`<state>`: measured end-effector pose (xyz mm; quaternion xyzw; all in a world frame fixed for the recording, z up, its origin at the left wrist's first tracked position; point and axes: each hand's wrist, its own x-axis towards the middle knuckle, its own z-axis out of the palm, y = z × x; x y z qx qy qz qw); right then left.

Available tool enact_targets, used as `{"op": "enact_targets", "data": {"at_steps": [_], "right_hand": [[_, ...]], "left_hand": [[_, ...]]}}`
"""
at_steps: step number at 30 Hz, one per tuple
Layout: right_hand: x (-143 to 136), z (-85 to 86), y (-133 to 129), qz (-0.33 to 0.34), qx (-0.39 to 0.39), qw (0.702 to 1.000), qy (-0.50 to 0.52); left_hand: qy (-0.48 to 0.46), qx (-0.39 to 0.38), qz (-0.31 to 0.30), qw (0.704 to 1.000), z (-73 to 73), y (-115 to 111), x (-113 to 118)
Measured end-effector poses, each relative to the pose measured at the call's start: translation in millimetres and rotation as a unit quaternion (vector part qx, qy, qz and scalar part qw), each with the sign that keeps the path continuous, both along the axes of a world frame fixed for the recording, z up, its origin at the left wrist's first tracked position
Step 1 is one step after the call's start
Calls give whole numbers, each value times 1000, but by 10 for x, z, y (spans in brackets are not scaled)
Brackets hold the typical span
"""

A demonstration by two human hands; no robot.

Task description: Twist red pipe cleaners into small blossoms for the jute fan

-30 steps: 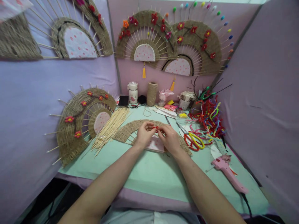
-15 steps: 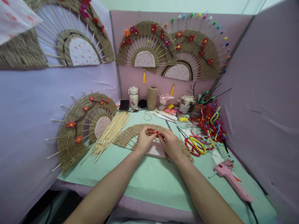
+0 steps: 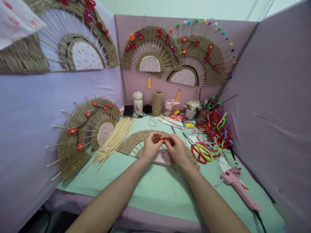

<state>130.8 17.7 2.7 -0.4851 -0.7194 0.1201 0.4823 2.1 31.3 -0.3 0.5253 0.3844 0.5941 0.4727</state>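
Both hands are engaged. The left hand (image 3: 151,147) and right hand (image 3: 177,147) pinch a small red piece (image 3: 163,139) between thumbs and fingertips; its exact form is largely covered by the fingers. It is held over the woven jute fan (image 3: 132,142), which lies on the bench (image 3: 145,191) with its pale half-round fabric panel (image 3: 162,157) nearest the wearer.

Risks noted, as judgement:

1. The piece is small and gripped at its edges. Uneven pull from either side could deform it, or a slipped pinch could drop it onto the fan, where red against brown would be found readily, or among the chenille stems (image 3: 216,129), where it would not.
2. The forearms straddle the fan. A lowered wrist could press on its thin ribs and bend them.
3. The scissors (image 3: 197,147) lie just beside the fan's right end, blades towards the back. A sideways sweep of the right hand could catch them.
4. The pink glue gun (image 3: 236,185) lies on its side. Whether it is hot cannot be told; if so, its nozzle could mark the bench cover, and a snagged cord (image 3: 259,221) could drag it.
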Motion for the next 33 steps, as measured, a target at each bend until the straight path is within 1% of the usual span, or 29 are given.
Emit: {"op": "enact_targets", "data": {"at_steps": [2, 5, 9, 11, 13, 16, 18, 20, 23, 27, 30, 33], "right_hand": [[12, -3, 7, 12, 9, 1000, -18], [22, -32, 23, 5, 29, 998, -55], [-11, -78, 9, -24, 59, 990, -129], [-38, -85, -9, -42, 60, 987, -146], [-52, -77, -17, -41, 38, 991, -124], [-37, -50, -2, -26, -11, 999, -24], [-16, -33, 13, -34, -35, 998, 43], [-9, -28, 21, -39, -52, 995, 75], [-37, -45, 15, -23, -71, 995, 69], [-89, -73, 11, -20, -85, 994, 62], [-95, -67, 10, -29, -82, 994, 62], [-94, -47, -3, -43, -78, 995, 44]], "left_hand": [[-10, -5, -10, 1000, -3, 0, 0], [-15, -19, -3, 1000, -20, 5, 16], [9, -60, 33, 998, -53, 7, 50], [21, -80, 51, 995, -68, 9, 62], [27, -86, 65, 994, -79, 18, 62], [16, -101, 75, 992, -78, 43, 42], [-14, -129, 74, 989, -66, 63, 20], [-58, -152, 70, 984, -48, 78, 1], [-108, -162, 63, 979, -25, 83, -11], [-130, -163, 47, 977, -25, 70, 2], [-119, -150, 29, 981, -56, 71, 6], [-72, -132, 25, 988, -90, 83, 0]]}}
